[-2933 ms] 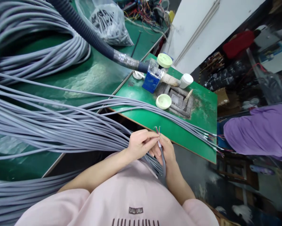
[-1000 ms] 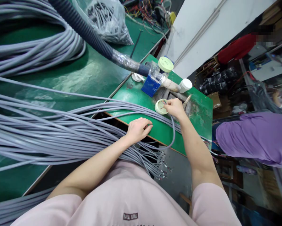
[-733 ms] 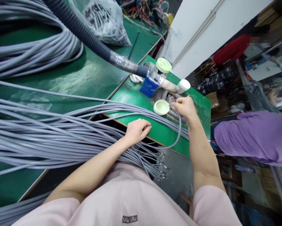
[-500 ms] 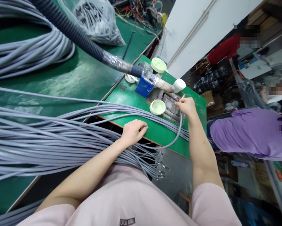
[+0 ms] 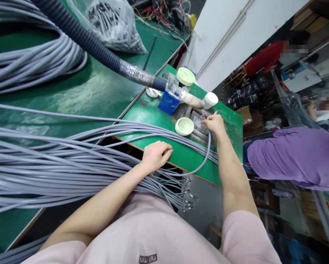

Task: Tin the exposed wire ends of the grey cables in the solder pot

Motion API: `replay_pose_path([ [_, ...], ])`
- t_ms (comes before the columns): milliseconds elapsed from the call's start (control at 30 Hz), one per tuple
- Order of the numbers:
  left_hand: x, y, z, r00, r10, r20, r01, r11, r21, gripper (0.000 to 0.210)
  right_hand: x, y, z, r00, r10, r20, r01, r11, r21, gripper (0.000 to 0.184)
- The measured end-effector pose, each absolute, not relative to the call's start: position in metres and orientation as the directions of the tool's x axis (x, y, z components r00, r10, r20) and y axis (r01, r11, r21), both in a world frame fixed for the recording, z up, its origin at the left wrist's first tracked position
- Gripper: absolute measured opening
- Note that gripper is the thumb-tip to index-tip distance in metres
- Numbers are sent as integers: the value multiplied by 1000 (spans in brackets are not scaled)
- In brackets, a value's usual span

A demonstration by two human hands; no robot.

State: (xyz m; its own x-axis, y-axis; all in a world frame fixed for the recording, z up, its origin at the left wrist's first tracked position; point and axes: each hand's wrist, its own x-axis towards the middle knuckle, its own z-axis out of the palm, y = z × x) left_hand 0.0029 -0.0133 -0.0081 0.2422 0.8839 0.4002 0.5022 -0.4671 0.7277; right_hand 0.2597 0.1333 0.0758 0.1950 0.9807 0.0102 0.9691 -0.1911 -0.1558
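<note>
My right hand [image 5: 216, 124] is closed in a pinch on the end of a grey cable [image 5: 208, 148], whose thin coloured wires poke out by the fingertips. That end is over a small square metal basin [image 5: 198, 123] with a silvery surface, and the cable bends down and back to the left. Beside the basin is a pale green round dish [image 5: 184, 126]. My left hand [image 5: 156, 156] rests at the near edge of the green table [image 5: 142, 110], fingers loosely curled with nothing seen in them. Under it runs a bundle of grey cables [image 5: 98, 172] with stripped ends.
A dark corrugated hose [image 5: 98, 46] crosses overhead to a blue box [image 5: 169, 102] by the basin. A white jar [image 5: 210, 100] and a pale green lidded tub [image 5: 185, 76] stand behind. Coiled cable [image 5: 43, 66] lies left. A person in purple [image 5: 288, 157] is at right.
My right hand has shifted slightly left and towards the basin with the cable end. The left hand stays where it was.
</note>
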Motion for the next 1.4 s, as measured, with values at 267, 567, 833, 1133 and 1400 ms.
replay_pose_path([
  [267,3,-13,-9,242,866,437,506,-497,705,16,257,140,67,208,978,-29,972,-210,-109,14],
  [567,2,-13,-9,243,864,441,515,-500,696,16,260,131,75,215,976,27,947,-202,-250,18],
  [833,4,-13,-9,227,886,404,517,-461,721,17,241,61,108,121,989,84,766,-39,-641,26],
  [1133,3,-13,-10,228,887,401,525,-459,717,17,215,1,118,86,990,112,604,38,-796,30],
  [1400,3,-13,-10,216,901,376,516,-432,740,16,196,-32,97,83,997,3,412,-32,-911,34],
])
